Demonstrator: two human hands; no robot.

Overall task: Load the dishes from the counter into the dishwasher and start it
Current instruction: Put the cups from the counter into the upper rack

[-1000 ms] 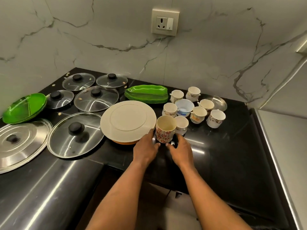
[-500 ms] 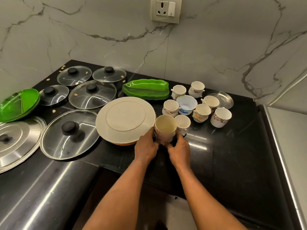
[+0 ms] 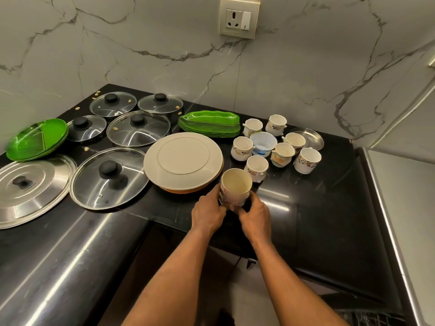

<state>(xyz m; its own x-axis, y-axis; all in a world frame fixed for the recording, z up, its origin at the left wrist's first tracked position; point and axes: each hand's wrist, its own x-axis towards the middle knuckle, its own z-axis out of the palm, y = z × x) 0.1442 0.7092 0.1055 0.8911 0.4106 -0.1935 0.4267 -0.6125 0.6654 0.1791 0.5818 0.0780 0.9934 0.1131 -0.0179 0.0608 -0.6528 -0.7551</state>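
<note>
A tall floral mug (image 3: 235, 188) is tilted toward me just above the black counter (image 3: 306, 220). My left hand (image 3: 208, 214) grips its left side and my right hand (image 3: 255, 216) grips its right side near the base. Beside it lies an upside-down stack of cream plates (image 3: 183, 158). Behind the mug stand several small white cups (image 3: 256, 167), a floral cup (image 3: 307, 160) and a white tub (image 3: 263, 143). Green leaf-shaped trays (image 3: 209, 123) are stacked at the back. The dishwasher's rack shows only at the bottom right corner.
Several glass lids (image 3: 108, 177) and a steel lid (image 3: 30, 187) cover the counter's left half. Green divided plates (image 3: 35, 140) sit at the far left, a small steel plate (image 3: 308, 137) at the back right. A wall socket (image 3: 237, 17) is above. A steel surface (image 3: 404, 196) borders the right.
Both hands have closed round the floral mug and lifted and tilted it toward me. The view has shifted a little to the left and down.
</note>
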